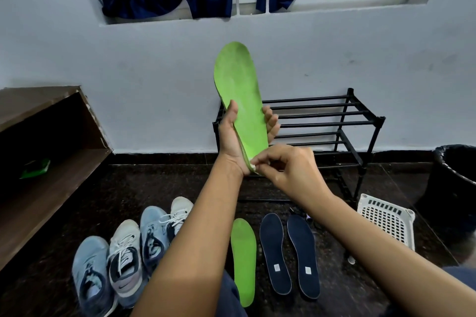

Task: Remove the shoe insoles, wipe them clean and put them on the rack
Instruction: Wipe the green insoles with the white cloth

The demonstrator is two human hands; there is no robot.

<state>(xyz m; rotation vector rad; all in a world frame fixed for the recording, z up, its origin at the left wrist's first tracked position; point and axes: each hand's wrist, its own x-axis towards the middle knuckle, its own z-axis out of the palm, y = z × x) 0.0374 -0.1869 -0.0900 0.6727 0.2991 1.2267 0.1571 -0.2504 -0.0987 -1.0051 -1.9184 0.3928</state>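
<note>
Gripping the green insole (pixel 239 95) upright, toe up, the left hand (pixel 233 141) cradles its lower half while the right hand (pixel 288 165) pinches the heel tip beneath, nearest the rack (pixel 334 121).

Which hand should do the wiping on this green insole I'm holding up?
Probably right: the right hand pinches something white at the heel of the raised green insole, while the left hand grips its middle.

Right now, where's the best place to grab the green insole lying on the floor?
I'd pinch the green insole on the floor at its near heel end, from above: it lies flat, narrow end toward you, with a gap to the navy insoles.
</note>
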